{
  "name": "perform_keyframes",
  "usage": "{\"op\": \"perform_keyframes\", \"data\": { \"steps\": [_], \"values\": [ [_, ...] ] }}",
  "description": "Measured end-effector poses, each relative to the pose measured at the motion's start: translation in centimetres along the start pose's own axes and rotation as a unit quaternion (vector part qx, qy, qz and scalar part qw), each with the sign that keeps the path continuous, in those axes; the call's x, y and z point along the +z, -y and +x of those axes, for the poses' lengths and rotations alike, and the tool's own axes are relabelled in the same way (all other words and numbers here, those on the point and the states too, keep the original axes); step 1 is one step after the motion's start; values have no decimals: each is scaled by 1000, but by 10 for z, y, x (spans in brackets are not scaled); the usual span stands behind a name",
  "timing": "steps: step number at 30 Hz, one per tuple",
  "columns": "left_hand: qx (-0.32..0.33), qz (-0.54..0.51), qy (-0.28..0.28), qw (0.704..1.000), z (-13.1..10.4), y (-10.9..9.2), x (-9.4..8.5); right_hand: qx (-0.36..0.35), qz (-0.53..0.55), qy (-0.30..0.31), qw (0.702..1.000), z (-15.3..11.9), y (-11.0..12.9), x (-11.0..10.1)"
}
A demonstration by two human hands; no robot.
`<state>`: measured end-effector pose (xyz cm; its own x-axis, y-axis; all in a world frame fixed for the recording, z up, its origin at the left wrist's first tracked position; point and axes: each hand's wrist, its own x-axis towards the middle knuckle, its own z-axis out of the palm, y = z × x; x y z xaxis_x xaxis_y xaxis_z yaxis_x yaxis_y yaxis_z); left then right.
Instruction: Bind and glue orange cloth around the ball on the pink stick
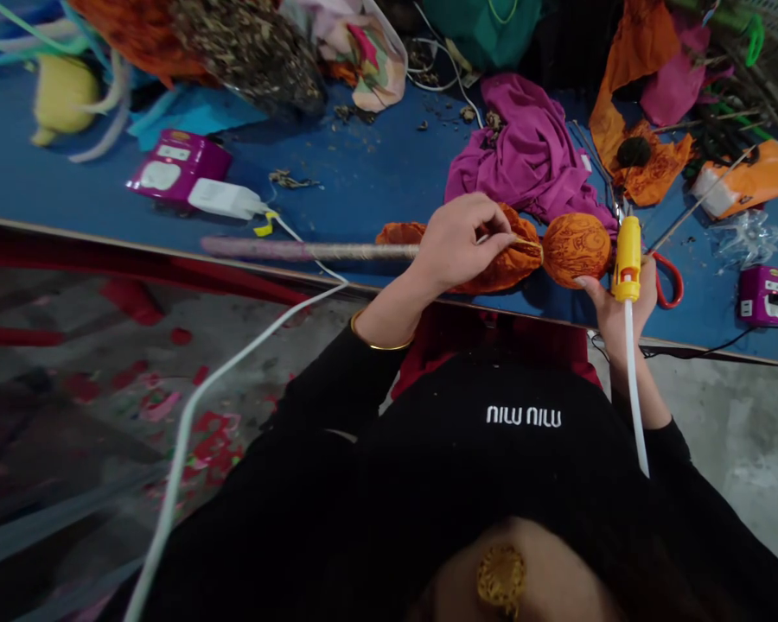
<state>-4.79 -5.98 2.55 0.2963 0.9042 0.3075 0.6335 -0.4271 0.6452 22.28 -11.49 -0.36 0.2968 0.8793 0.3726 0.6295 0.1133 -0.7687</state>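
My left hand (pixel 457 242), a gold bangle at its wrist, is closed with thumb and forefinger pinching a narrow yellowish edge of the orange patterned cloth (pixel 493 275). A long wrapped stick (pixel 356 251) runs in from the left under that hand. Just right of the gathered cloth is a round ball covered in orange patterned fabric (pixel 577 249). My right hand (pixel 622 318) is closed round a yellow glue gun (pixel 628 257), its handle hidden, with a white glue stick (pixel 635 389) out the back. My right thumb touches the ball.
Red-handled scissors (pixel 670 282) lie beside my right hand. Purple cloth (pixel 519 155) is heaped behind the ball. Purple power sockets (pixel 180 166) stand at left, with a white cable (pixel 233 358) hanging over the table edge. Dried plant matter (pixel 252 52) and coloured fabrics line the back.
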Motion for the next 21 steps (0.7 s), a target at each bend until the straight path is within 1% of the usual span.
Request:
{"op": "perform_keyframes", "data": {
  "steps": [4,6,8,10,13,16,17,19,21],
  "values": [
    [-18,0,-13,1000,-5,5,8,-9,-8,-7,1000,-6,-1,0],
    [-25,14,-46,999,-8,8,16,-13,-17,-6,1000,-6,-4,1],
    [-7,27,-81,996,-11,10,23,-17,-24,-1,1000,-4,-6,3],
    [15,37,-102,994,-15,14,29,-23,-28,7,999,1,-8,5],
    [60,61,-99,991,-25,17,33,-34,-31,19,999,8,-11,6],
    [128,101,-59,985,-38,15,32,-37,-30,31,998,8,-15,3],
    [140,114,-53,982,-42,13,31,-36,-29,34,998,6,-16,2],
    [132,128,-64,981,-47,7,30,-31,-24,38,999,2,-17,0],
    [98,132,-87,983,-47,0,29,-23,-17,38,999,-1,-14,-2]
  ]
}}
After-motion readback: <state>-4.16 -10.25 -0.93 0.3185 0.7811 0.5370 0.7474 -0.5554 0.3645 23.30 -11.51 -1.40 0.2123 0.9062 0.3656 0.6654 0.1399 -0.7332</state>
